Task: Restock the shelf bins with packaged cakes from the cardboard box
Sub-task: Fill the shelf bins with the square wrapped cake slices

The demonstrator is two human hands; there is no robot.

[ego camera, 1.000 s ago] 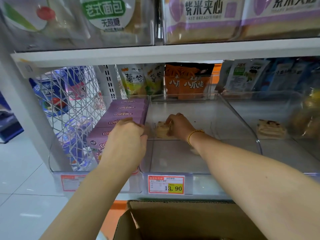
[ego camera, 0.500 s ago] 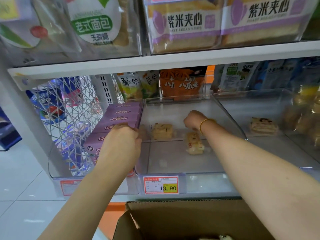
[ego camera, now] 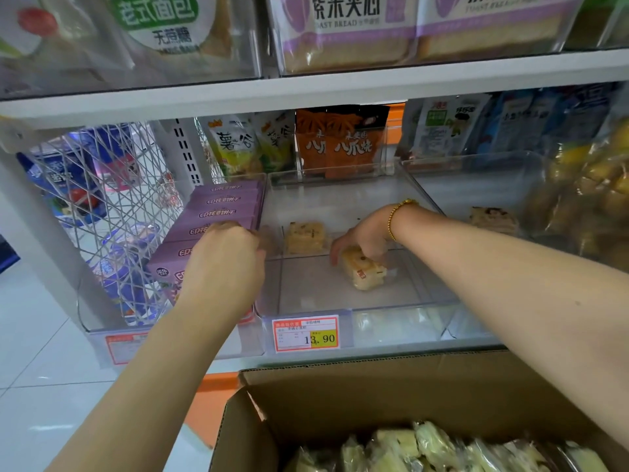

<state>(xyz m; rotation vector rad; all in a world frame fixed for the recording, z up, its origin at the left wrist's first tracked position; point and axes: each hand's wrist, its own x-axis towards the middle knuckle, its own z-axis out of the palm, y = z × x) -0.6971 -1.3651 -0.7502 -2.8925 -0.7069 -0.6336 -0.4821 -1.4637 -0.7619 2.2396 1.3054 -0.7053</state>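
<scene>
A clear shelf bin (ego camera: 308, 289) sits at the middle of the lower shelf. One packaged cake (ego camera: 304, 237) lies at its back left. A second packaged cake (ego camera: 363, 272) lies tilted on the bin floor, and my right hand (ego camera: 369, 235) reaches in with fingers curled round its far end. My left hand (ego camera: 223, 264) grips the bin's left wall, beside the purple boxes. The open cardboard box (ego camera: 374, 393) stands below the shelf and holds several packaged cakes (ego camera: 425, 447).
Purple boxes (ego camera: 221, 212) fill the bin to the left, next to a white wire basket (ego camera: 112, 206). The right-hand bin holds one cake (ego camera: 493, 219) and yellow bagged goods (ego camera: 592, 199). A price tag (ego camera: 306, 333) is on the bin front. Bread bags fill the shelf above.
My right hand let go of the back-left cake, drew back and came down onto the second cake. The view tipped down, showing cakes in the box. My left hand stayed.
</scene>
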